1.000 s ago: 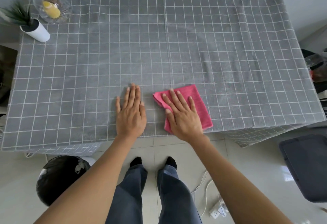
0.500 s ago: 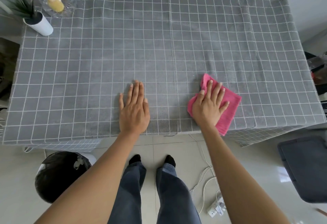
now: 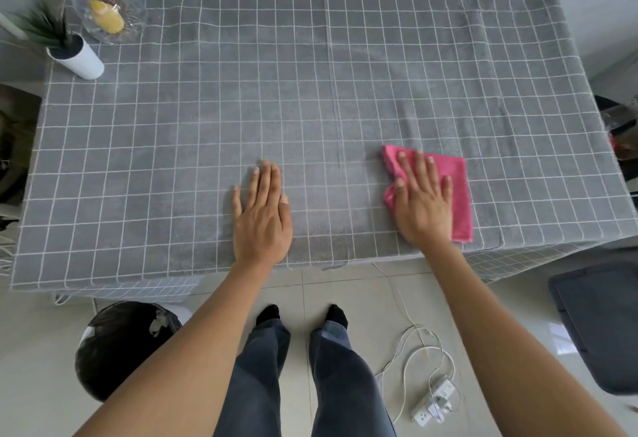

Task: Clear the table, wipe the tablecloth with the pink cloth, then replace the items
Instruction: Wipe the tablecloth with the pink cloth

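The grey checked tablecloth [image 3: 310, 91] covers the whole table. A pink cloth [image 3: 455, 188] lies flat near the front edge, right of centre. My right hand [image 3: 421, 202] presses on it with straight, spread fingers. My left hand [image 3: 262, 215] rests flat on the bare tablecloth near the front edge, fingers straight and together. At the far left corner stand a white pot with a green plant [image 3: 74, 55] and a clear glass dish [image 3: 107, 8] holding a yellow item.
On the floor lie a black-lined bin [image 3: 121, 347] at front left, a white power strip with cables [image 3: 431, 402] by my feet, and a dark grey stool or seat [image 3: 600, 326] at right. Dark clutter sits past both table ends.
My right hand has slid the pink cloth rightward along the front edge, from beside my left hand to well right of centre. My left hand stayed pressed in place.
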Tool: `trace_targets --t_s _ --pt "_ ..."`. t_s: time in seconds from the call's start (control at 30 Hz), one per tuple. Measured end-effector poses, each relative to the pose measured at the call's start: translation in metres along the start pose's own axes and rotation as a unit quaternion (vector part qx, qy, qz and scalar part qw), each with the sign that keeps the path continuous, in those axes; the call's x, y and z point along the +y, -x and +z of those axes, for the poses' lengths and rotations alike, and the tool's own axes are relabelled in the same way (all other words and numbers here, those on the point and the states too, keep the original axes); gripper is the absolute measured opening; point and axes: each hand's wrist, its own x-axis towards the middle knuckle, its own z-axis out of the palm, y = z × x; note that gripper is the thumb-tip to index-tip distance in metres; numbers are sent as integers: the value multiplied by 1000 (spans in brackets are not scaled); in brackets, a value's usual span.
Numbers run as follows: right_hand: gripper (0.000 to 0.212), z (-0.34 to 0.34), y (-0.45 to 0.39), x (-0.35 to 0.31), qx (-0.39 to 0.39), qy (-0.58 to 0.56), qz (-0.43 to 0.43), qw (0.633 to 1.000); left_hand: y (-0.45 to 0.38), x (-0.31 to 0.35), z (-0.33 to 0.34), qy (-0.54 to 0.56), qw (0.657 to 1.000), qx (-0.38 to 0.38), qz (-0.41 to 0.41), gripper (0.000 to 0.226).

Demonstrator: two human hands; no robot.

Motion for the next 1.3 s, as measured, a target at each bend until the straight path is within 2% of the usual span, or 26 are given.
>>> trace_targets --t_s 0.1,0.27,0.33,0.47,0.57,0.63,0.8,1.0,1.17,1.3 --pt "51 -7 -6 9 13 -25 80 996 0 0 0 2 1000 1 -1 57" --pt "52 0 -15 -33 32 -85 180 980 0 1 0 1 1000 6 -5 57" --pt "52 4 -17 -56 16 -66 135 989 1 2 0 2 1000 8 -4 57" --pt "51 14 -16 -96 -21 -41 -35 998 1 2 1 -4 1000 14 -6 57" --pt "50 13 -20 -87 -27 -41 -78 996 0 1 1 -2 1000 12 -3 58" --pt "51 8 -28 -65 -13 -24 -47 999 0 0 2 1 1000 7 -2 58" --pt "52 -5 -42 -19 30 -30 107 993 0 0 2 4 1000 12 -2 57" --pt "52 0 -40 -38 36 -67 150 986 0 -1 5 3 1000 26 -4 55" --pt "51 10 -18 -64 -5 -41 -27 999 0 -1 6 5 1000 21 -5 56" --pt "50 3 -21 -36 -10 -13 -75 997 0 -1 5 7 1000 17 -4 56"
